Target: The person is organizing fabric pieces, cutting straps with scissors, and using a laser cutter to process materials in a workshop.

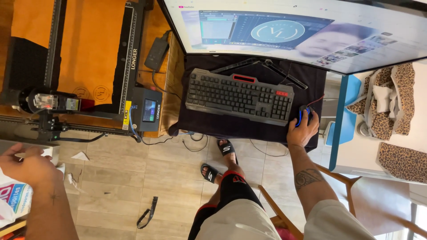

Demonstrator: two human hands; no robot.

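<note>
While I sit looking down past my knees, my right hand (303, 129) lies curled over a black computer mouse (304, 114) with blue lights, my grip closed on it at the right front corner of the worktop (249, 129), which is covered with a dark cloth. Just left of the mouse lies a black keyboard (239, 95), and a wide curved monitor (293, 33) stands along the back edge. My left hand (27, 166) hangs well apart, low at the left, fingers bent over a white printed plastic bag (13, 200); I cannot tell whether that grip is closed on anything. A second wooden worktop (153, 26) to the left carries a black laser engraver frame (129, 66) with a small screen (149, 110). Pale wood-look floor tiles (133, 178) lie below, with paper scraps (81, 156) and a black strap (149, 213) on them.
</note>
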